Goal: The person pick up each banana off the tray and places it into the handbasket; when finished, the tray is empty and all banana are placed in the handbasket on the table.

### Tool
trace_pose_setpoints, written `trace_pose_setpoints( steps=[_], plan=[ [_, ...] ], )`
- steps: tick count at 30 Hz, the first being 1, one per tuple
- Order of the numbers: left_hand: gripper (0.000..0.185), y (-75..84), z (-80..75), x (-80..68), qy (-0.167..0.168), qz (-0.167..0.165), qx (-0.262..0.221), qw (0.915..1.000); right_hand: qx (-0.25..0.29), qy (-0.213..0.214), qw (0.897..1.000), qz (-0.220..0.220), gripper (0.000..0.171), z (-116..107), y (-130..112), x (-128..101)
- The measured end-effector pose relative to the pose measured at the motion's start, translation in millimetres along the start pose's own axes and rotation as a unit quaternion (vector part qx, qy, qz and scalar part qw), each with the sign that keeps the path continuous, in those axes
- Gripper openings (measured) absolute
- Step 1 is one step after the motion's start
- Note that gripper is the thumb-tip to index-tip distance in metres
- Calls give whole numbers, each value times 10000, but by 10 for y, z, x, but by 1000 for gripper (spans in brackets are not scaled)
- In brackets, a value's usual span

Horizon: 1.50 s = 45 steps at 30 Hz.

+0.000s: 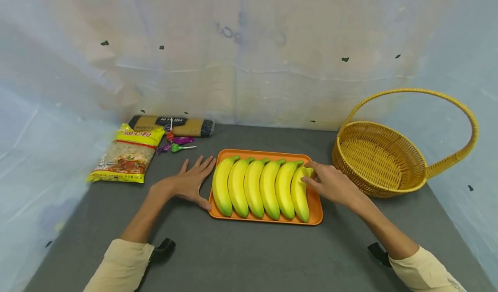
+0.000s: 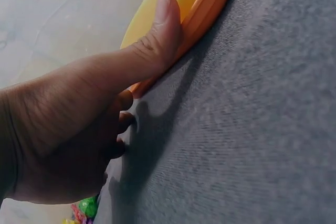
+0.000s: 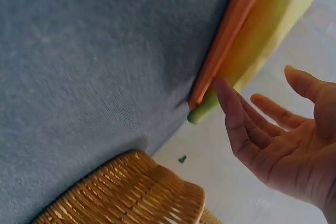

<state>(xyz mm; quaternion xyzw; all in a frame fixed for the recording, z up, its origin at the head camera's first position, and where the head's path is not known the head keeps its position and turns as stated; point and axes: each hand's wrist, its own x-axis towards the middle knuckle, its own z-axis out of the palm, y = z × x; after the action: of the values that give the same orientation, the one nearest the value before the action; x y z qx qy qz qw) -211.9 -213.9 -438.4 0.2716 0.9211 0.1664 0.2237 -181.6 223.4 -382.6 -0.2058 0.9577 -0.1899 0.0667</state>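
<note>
While its fingers [image 1: 196, 164] lie straight and spread flat on the dark grey felt-covered desk [image 1: 241, 253], the left hand [image 1: 189, 184] sets its thumb [image 2: 160, 30] against the left rim of the flat rectangular orange plastic tray [image 1: 316, 205]. Fingers [image 3: 236, 124] of the right hand [image 1: 332, 184] are loosely open and apart, gripping nothing; their tips reach the rightmost of the six yellow, green-tipped bananas [image 1: 299, 192], near its far stem end. From the right wrist view, one finger lies just beside that banana's green tip at the tray's edge; whether it touches cannot be told. All six bananas lie side by side across the tray, which sits in the middle of the desk, nearer the front edge. Just right of the tray, toward the right edge, stands a round woven yellow wicker basket with an arched handle [image 1: 379, 162]. Near the far left corner lie a yellow plastic bag of dried food [image 1: 126, 156], a long brown packet of pasta [image 1: 173, 125] along the back edge, and a few wrapped lollipops [image 1: 177, 144] between them. Cream sleeves [image 1: 120, 268] cover both forearms at the front edge.
</note>
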Motion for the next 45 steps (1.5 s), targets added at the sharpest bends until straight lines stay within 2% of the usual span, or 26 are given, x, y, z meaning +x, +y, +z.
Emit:
trace_pose_setpoints(
  steps=[4,8,12,16,20,23,25,28,30,34,42,45],
  plan=[
    [152,11,-53,33,-141,56,-178,9997,241,-252,9993,167,57,-17,-28,36],
    [153,-47,-87,71,-370,98,-506,9980,276,-742,9966,223,62,-62,-71,96],
    [156,-88,-62,137,-611,-88,-290,9977,187,-1247,9919,146,63,-117,-101,179],
    [158,-80,-15,193,-676,-220,-118,9974,97,-1490,9886,196,65,-161,-130,239],
    [157,-52,21,197,-576,-136,-256,9979,35,-1628,9858,403,54,-170,-160,237],
    [156,-49,26,194,-514,-95,-262,9983,-118,-1632,9858,379,41,-176,-162,222],
    [155,-60,20,188,-499,-80,-276,9983,-387,-1475,9882,167,37,-178,-160,210],
    [156,-83,4,174,-492,-38,-318,9983,-830,-1250,9884,-221,42,-168,-152,195],
    [156,-116,11,176,-507,-62,-301,9982,-1138,-1164,9848,-600,44,-157,-149,195],
    [158,-165,24,210,-549,-221,-128,9982,-1429,-1220,9749,-1192,47,-157,-121,201],
    [156,-199,60,248,-588,-294,-78,9978,-1373,-1305,9652,-1802,53,-85,29,281],
    [158,-196,55,257,-594,-322,-73,9977,-1523,-1255,9617,-1903,53,-68,81,304]
  ],
)
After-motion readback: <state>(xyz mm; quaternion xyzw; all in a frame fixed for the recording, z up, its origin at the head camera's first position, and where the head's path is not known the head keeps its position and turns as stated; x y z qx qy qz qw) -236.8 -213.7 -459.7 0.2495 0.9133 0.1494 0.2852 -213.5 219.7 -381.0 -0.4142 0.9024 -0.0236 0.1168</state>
